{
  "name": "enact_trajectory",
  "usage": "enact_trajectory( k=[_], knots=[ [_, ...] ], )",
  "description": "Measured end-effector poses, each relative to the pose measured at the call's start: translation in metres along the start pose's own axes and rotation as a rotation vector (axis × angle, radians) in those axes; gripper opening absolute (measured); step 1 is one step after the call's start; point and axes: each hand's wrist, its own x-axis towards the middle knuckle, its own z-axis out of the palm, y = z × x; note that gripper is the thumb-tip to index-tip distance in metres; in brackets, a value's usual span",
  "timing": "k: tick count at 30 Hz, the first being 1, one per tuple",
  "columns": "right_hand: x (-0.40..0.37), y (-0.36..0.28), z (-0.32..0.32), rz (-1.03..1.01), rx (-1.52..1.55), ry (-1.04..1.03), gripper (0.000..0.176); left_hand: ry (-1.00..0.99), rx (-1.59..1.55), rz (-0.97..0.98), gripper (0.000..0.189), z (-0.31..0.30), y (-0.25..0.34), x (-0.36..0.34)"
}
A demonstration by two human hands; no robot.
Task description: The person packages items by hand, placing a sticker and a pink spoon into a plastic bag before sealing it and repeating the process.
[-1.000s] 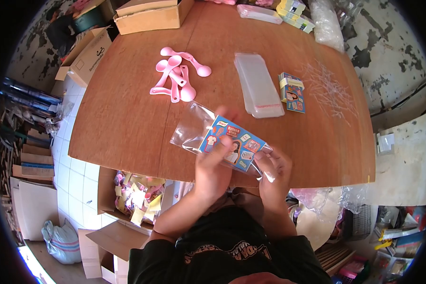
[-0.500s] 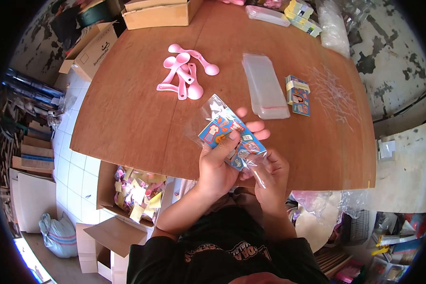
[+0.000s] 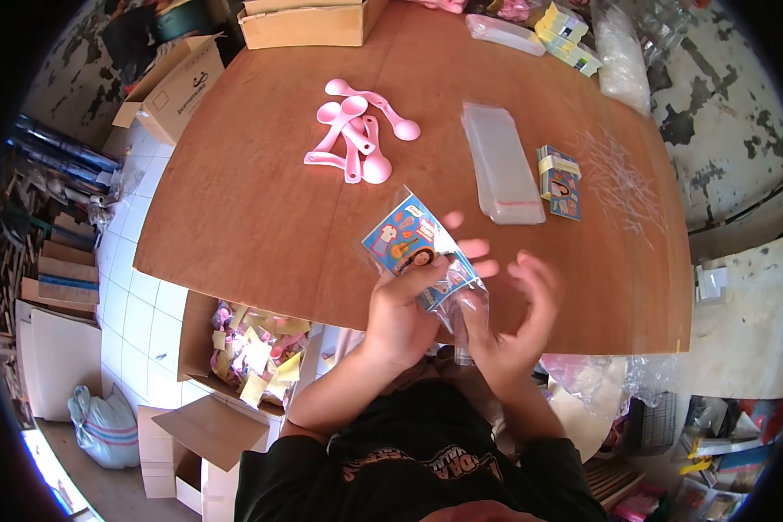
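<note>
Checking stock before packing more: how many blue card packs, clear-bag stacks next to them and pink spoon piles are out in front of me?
Blue card packs: 2, the bagged card pack in the left hand and the banded card pack
Clear-bag stack: 1
Pink spoon pile: 1
Total: 4

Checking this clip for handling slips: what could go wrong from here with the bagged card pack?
1. The bagged card pack is pinched only by the left hand. The right hand is open and blurred, so the slick plastic may slip.
2. It is held near the table edge, so if dropped it might fall toward the open carton below rather than onto the table.
</note>
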Motion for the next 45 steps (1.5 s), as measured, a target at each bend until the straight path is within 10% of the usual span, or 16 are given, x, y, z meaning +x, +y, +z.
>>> enact_trajectory(
  k=[2, 16, 30, 38, 45],
  knots=[
    [0.016, -0.004, -0.018, -0.581, -0.264, -0.363, 0.029, 0.064, -0.158, -0.033, 0.047, -0.007, 0.011, -0.001],
    [0.163, 0.087, 0.13, -0.522, -0.324, -0.732, 0.021, 0.201, -0.254, 0.267, 0.043, -0.038, 0.055, -0.012],
    [0.148, 0.066, 0.11, -0.366, -0.609, -0.847, 0.019, 0.258, -0.209, 0.233, 0.044, -0.028, 0.054, 0.007],
    [0.161, 0.05, 0.08, -0.008, -0.171, -0.89, 0.016, 0.263, -0.36, 0.199, 0.033, -0.024, 0.075, 0.019],
    [0.115, -0.017, -0.014, -0.497, 0.087, -0.668, 0.021, 0.257, -0.671, 0.108, 0.033, -0.033, 0.08, 0.037]
  ],
)
